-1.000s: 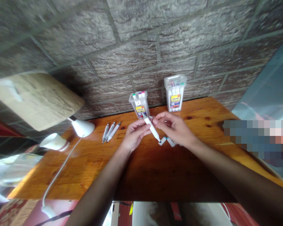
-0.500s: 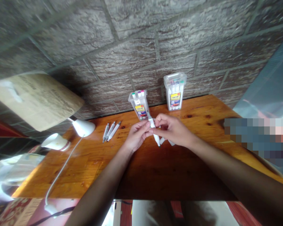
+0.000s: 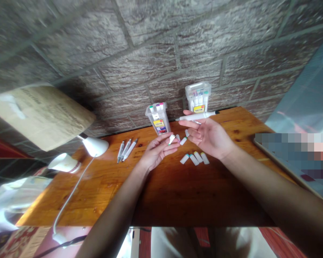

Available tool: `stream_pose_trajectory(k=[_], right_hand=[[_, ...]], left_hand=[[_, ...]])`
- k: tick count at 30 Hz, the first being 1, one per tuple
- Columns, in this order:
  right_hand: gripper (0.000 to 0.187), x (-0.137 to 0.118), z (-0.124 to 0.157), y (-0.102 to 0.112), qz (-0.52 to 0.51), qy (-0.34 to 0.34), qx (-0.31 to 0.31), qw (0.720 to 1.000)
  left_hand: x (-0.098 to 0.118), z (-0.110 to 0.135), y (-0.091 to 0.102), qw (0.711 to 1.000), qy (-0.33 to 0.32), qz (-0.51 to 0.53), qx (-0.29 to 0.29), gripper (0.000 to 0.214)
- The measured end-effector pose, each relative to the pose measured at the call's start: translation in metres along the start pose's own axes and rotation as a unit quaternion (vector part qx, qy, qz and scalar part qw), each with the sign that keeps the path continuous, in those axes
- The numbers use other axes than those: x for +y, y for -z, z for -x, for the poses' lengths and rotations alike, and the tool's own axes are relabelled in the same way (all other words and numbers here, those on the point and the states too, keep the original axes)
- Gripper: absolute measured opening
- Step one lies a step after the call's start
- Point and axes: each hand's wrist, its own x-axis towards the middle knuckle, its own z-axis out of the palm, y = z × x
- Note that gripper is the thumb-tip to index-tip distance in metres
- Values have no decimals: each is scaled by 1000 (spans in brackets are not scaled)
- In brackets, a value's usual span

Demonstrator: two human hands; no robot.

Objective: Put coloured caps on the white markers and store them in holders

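My right hand (image 3: 207, 134) is raised above the wooden table (image 3: 177, 190) and pinches a white marker (image 3: 197, 116) held level, its dark tip pointing right. My left hand (image 3: 157, 150) hovers just left of it with a small white cap (image 3: 172, 139) between its fingertips. Three loose caps (image 3: 194, 158) lie in a row on the table below my right hand, and two more caps (image 3: 183, 139) lie between my hands. Three uncapped markers (image 3: 126, 149) lie side by side further left.
Two clear plastic marker boxes stand against the brick wall, one (image 3: 158, 118) behind my left hand and one (image 3: 198, 96) behind my right. A white desk lamp (image 3: 93, 145) with a cable, a cardboard piece (image 3: 40, 114) and a white bowl (image 3: 61, 163) sit at left.
My hands were together on the marker; they have pulled apart. The right hand lifted the marker up and to the right, the left kept the cap. The caps on the table are now uncovered.
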Motion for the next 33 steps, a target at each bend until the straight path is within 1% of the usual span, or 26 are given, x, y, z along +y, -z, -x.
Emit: stream_pose_trajectory(k=[4,6,9,11,14,17,21,25,27,30,33], right_hand=[[23,0,1,-3,30,11,16,999],[30,1,0,-4,25,16,26,999],[43,-2,-2,-4,-22,28,53,998],[46,-4,-4,-3,-33,35,78,996],[49,-5,-5,-2,-14,37,102,994],[51,-3,-5,-3,21,46,92,994],[44,4,-2,-4,85,89,65,990],[37,11,-1,-1,161,117,56,978],[35,12,-1,-1,186,123,66,973],[31,11,1,-2,223,147,86,960],[28,9,4,-4,271,172,92,943]], left_hand=[[-1,0,0,1000,-17,8,2,37],[-1,-1,2,1000,-27,5,-3,36],[-1,-1,4,999,-37,-15,-12,36],[-2,0,5,998,-41,-35,-20,33],[-2,1,5,996,-43,-60,-46,29],[-4,2,3,995,-40,-65,-71,31],[-7,1,1,992,-53,-79,-86,32],[-9,0,-2,981,-94,-156,-63,33],[-11,0,-4,970,-118,-206,-46,34],[-14,0,-4,949,-151,-278,-17,28],[-18,-1,0,934,-163,-318,4,27]])
